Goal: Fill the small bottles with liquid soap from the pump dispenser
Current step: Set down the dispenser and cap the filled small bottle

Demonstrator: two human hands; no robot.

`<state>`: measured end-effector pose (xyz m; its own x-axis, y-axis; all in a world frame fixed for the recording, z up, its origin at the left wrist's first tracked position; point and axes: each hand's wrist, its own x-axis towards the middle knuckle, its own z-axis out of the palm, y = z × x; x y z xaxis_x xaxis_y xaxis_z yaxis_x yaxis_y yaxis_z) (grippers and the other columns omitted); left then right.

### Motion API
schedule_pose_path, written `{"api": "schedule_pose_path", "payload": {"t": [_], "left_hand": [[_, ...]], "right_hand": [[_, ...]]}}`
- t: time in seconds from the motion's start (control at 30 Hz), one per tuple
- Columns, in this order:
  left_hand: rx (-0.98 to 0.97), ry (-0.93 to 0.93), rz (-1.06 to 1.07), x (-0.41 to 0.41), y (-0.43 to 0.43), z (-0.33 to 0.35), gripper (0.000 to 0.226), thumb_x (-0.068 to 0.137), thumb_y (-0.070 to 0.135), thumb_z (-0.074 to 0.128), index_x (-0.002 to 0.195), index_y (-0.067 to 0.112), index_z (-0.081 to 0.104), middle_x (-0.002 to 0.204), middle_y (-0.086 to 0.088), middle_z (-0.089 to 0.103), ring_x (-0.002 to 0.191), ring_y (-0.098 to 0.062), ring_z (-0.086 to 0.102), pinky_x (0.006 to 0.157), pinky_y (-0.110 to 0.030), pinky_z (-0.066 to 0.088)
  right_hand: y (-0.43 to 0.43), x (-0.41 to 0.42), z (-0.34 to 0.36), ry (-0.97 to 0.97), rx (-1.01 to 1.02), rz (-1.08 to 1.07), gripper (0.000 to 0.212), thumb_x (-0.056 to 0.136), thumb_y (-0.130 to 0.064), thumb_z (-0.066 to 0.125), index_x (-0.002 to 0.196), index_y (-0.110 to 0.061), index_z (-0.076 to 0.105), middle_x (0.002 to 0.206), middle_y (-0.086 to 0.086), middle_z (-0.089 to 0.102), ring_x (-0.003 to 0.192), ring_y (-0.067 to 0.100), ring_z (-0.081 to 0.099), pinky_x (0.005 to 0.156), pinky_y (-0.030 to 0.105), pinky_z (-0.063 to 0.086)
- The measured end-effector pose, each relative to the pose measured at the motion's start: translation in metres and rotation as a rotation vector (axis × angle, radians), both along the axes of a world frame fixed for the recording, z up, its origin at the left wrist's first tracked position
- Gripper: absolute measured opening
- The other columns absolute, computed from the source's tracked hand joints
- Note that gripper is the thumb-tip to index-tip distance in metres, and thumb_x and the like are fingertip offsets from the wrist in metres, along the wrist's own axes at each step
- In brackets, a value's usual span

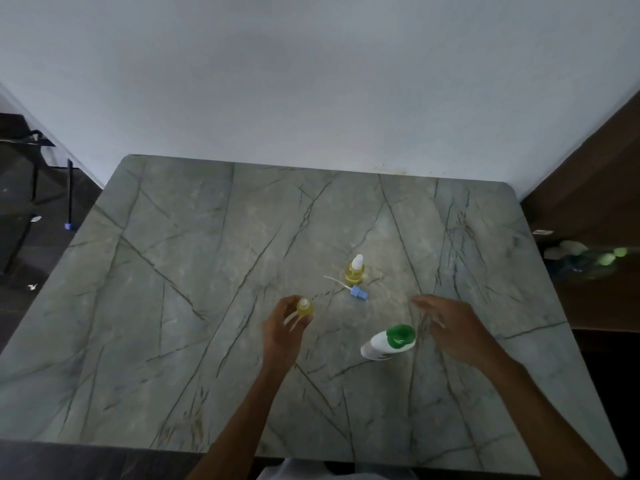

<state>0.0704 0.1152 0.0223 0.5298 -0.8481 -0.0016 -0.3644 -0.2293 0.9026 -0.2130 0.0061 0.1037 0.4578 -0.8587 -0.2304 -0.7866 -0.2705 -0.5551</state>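
Fingers point(289, 311) of the left hand point(282, 327) wrap a small yellow bottle point(304, 308), hiding its lower half, while the right hand point(450, 329) hovers spread just beside the uncapped soap dispenser point(388, 341) on the table point(173, 306), a second bottle point(355, 270) and blue pump point(358, 293) beyond it.

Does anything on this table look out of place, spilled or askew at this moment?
One thing: the blue pump head with its thin tube lies loose on the table, off any bottle, between the standing small bottle and the left hand, which holds another small bottle. The green-topped soap bottle looks open. No spill shows.
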Motion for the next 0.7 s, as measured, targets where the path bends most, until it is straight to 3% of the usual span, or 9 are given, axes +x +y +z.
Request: {"api": "schedule_pose_path", "payload": {"t": [0.07, 0.17, 0.2, 0.27, 0.33, 0.4, 0.57, 0.63, 0.7], "left_hand": [[0.014, 0.009, -0.022, 0.008, -0.002, -0.006, 0.025, 0.08, 0.013, 0.077, 0.102, 0.019, 0.066, 0.092, 0.012, 0.07, 0.086, -0.001, 0.066, 0.073, -0.021, 0.055], [0.018, 0.012, -0.078, 0.017, -0.005, -0.013, 0.027, 0.08, 0.017, 0.078, 0.103, 0.023, 0.065, 0.093, 0.013, 0.07, 0.088, -0.001, 0.067, 0.076, -0.026, 0.058], [0.018, 0.018, -0.096, 0.019, -0.005, -0.016, 0.028, 0.08, 0.018, 0.078, 0.104, 0.024, 0.065, 0.094, 0.012, 0.07, 0.088, -0.002, 0.067, 0.077, -0.028, 0.058], [0.022, 0.031, -0.124, 0.025, -0.006, -0.019, 0.03, 0.08, 0.016, 0.078, 0.105, 0.023, 0.064, 0.096, 0.012, 0.07, 0.09, -0.003, 0.067, 0.078, -0.03, 0.059], [0.024, 0.046, -0.135, 0.03, -0.006, -0.021, 0.031, 0.079, 0.015, 0.079, 0.106, 0.022, 0.065, 0.097, 0.012, 0.07, 0.091, -0.002, 0.067, 0.078, -0.027, 0.059], [0.023, 0.046, -0.144, 0.034, -0.005, -0.022, 0.031, 0.079, 0.016, 0.079, 0.106, 0.021, 0.065, 0.096, 0.013, 0.07, 0.09, 0.001, 0.067, 0.076, -0.023, 0.058], [0.027, 0.073, -0.169, 0.041, -0.006, -0.021, 0.029, 0.079, 0.015, 0.079, 0.104, 0.022, 0.066, 0.093, 0.013, 0.07, 0.086, 0.002, 0.067, 0.073, -0.019, 0.057], [0.039, 0.081, -0.17, 0.044, -0.006, -0.021, 0.029, 0.079, 0.015, 0.079, 0.105, 0.021, 0.066, 0.093, 0.013, 0.07, 0.086, 0.002, 0.067, 0.073, -0.017, 0.056], [0.047, 0.079, -0.17, 0.045, -0.007, -0.02, 0.029, 0.08, 0.017, 0.078, 0.105, 0.022, 0.065, 0.093, 0.014, 0.07, 0.086, 0.003, 0.066, 0.073, -0.015, 0.055]], "right_hand": [[-0.017, 0.016, 0.005, -0.004, -0.012, -0.009, 0.042, 0.083, 0.011, 0.057, 0.119, -0.007, 0.067, 0.114, 0.003, 0.07, 0.099, 0.007, 0.066, 0.08, -0.005, 0.037], [-0.038, 0.052, 0.002, 0.058, -0.01, 0.087, 0.032, 0.084, 0.001, 0.064, 0.114, -0.01, 0.07, 0.106, 0.005, 0.073, 0.08, -0.007, 0.062, 0.071, -0.004, 0.04], [-0.044, 0.065, -0.001, 0.094, -0.001, 0.127, 0.033, 0.084, -0.002, 0.065, 0.116, -0.01, 0.069, 0.107, 0.007, 0.073, 0.083, -0.001, 0.064, 0.074, 0.0, 0.044], [-0.055, 0.091, -0.008, 0.204, 0.028, 0.212, 0.036, 0.085, -0.007, 0.066, 0.121, -0.011, 0.066, 0.11, 0.01, 0.07, 0.095, 0.016, 0.067, 0.084, 0.021, 0.053], [-0.064, 0.112, -0.015, 0.353, 0.057, 0.269, 0.04, 0.087, -0.014, 0.065, 0.127, -0.015, 0.062, 0.116, 0.011, 0.066, 0.098, 0.022, 0.065, 0.087, 0.033, 0.054], [-0.071, 0.127, -0.022, 0.465, 0.068, 0.295, 0.042, 0.088, -0.015, 0.064, 0.129, -0.019, 0.059, 0.121, 0.011, 0.06, 0.101, 0.023, 0.063, 0.089, 0.035, 0.053], [-0.084, 0.112, -0.024, 0.686, 0.184, 0.335, 0.043, 0.085, 0.004, 0.062, 0.121, -0.02, 0.062, 0.125, 0.009, 0.054, 0.107, 0.022, 0.06, 0.091, 0.031, 0.05], [-0.086, 0.085, -0.021, 0.717, 0.323, 0.285, 0.041, 0.088, -0.002, 0.059, 0.125, -0.021, 0.059, 0.131, 0.009, 0.053, 0.111, 0.024, 0.058, 0.09, 0.031, 0.049], [-0.076, 0.05, -0.02, 0.678, 0.484, 0.233, 0.059, 0.085, -0.005, 0.065, 0.137, -0.028, 0.048, 0.135, 0.002, 0.049, 0.118, 0.024, 0.055, 0.094, 0.031, 0.049]]}}
